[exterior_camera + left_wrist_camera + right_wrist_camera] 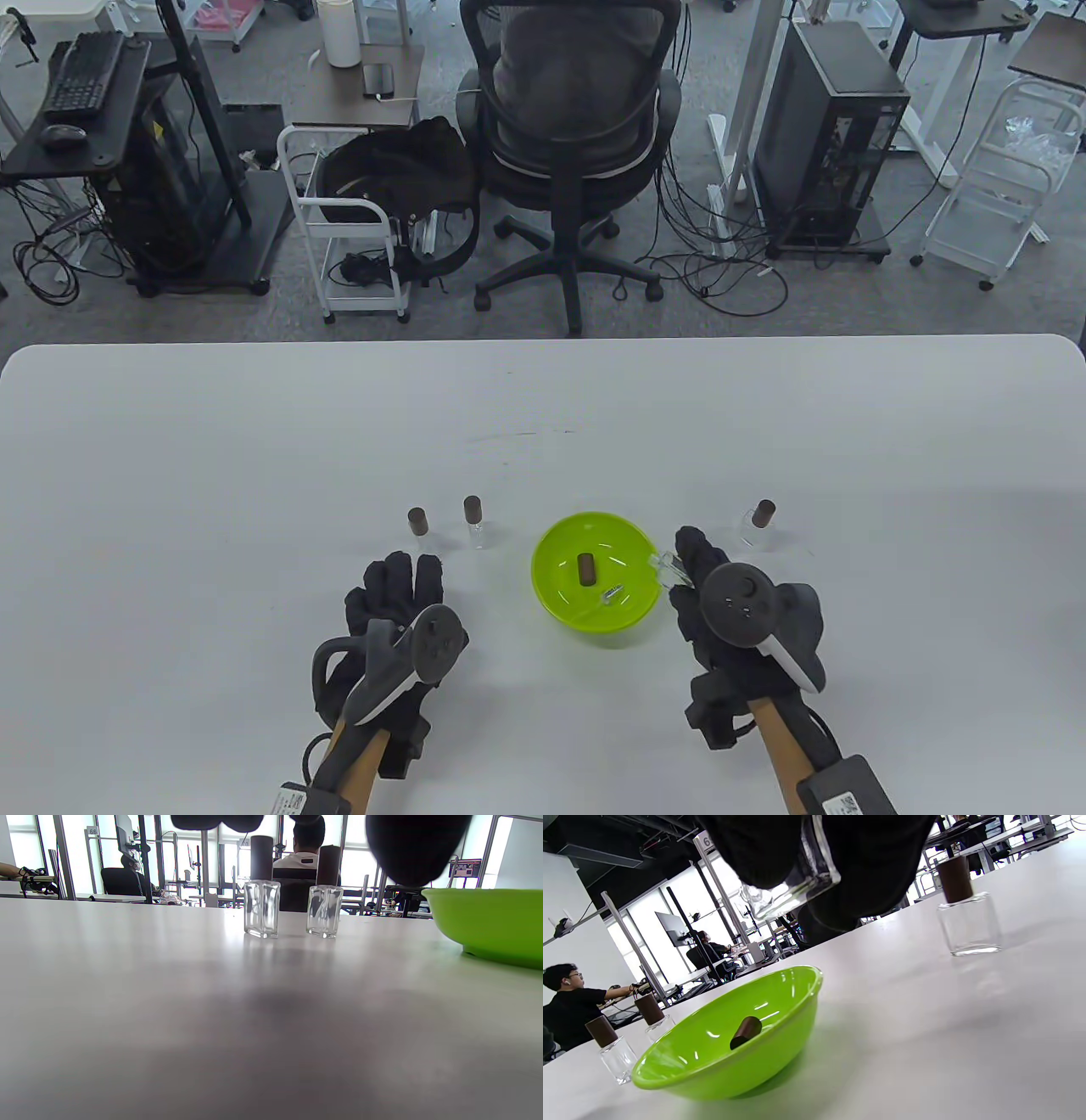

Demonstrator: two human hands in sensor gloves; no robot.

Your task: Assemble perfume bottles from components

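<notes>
Left hand: the left hand (399,624) lies flat on the table (212,475) with its fingers spread and straight, holding nothing; it looks parked while the other hand works.
Finished pair: two capped bottles (417,525) (474,519) stand upright just beyond the left fingertips, near each other but apart, and to the left of the bowl; set aside there, they read as done and out of the way.
Bowl: the green bowl (556,607) sits between the two hands and serves as the parts store; a brown cap (585,569) lies on its side inside, and a small clear piece (611,594), probably a spray stem, lies beside it.
Right hand: the right hand (721,607) is closed around an uncapped glass bottle (666,567), fingers and thumb pinching its sides, held tilted in the air just over the bowl's right rim; I judge it is kept close so the remaining parts can be fitted.
Third finished bottle: another capped bottle (759,522) stands upright beyond the right hand, well clear of the bowl.
Progress: three bottles look complete; the held one lacks its cap.
</notes>
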